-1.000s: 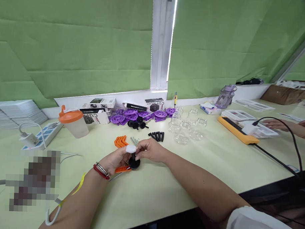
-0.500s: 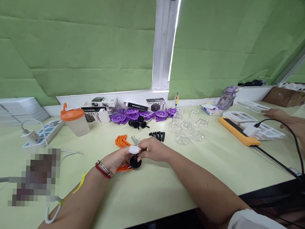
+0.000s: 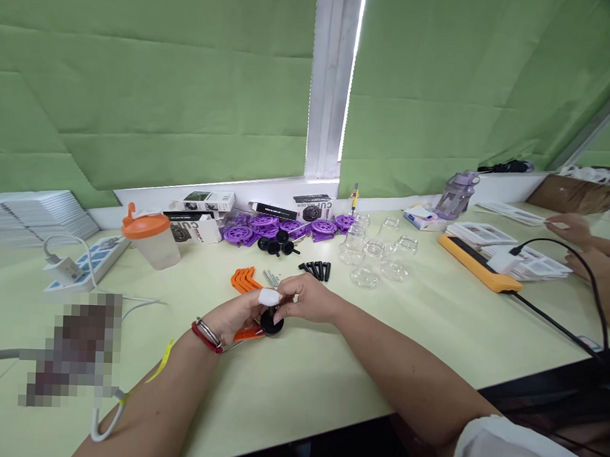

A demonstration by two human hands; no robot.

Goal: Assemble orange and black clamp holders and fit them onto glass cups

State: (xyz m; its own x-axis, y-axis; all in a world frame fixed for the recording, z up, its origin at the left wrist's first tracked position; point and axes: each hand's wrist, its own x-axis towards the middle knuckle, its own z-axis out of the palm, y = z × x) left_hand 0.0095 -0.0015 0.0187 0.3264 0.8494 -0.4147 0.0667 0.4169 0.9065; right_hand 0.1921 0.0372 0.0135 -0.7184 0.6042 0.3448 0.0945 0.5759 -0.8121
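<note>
My left hand [image 3: 239, 316], its thumb wrapped in white, is closed around a small black part with a round disc base [image 3: 272, 323]. The fingers of my right hand [image 3: 305, 298] pinch the same part from the other side. Below my left palm an orange piece [image 3: 248, 334] shows, partly covered, with a thin metal rod beside it. Just beyond my hands lie orange angled handles [image 3: 246, 280], a few metal screws or pins [image 3: 271, 278] and several short black pieces [image 3: 317, 269].
Purple wheel-shaped parts [image 3: 268, 225], black disc-ended parts [image 3: 274, 245] and boxes [image 3: 197, 228] line the back. Clear jars [image 3: 366, 276] stand right of centre. An orange-lidded cup [image 3: 152, 240] and power strip [image 3: 96, 264] are left. A co-worker's hand [image 3: 570, 228] is far right, near an orange power strip [image 3: 476, 264].
My two hands stay nearly still on the black part. At far right, the co-worker's hand has lifted a little over the white cards.
</note>
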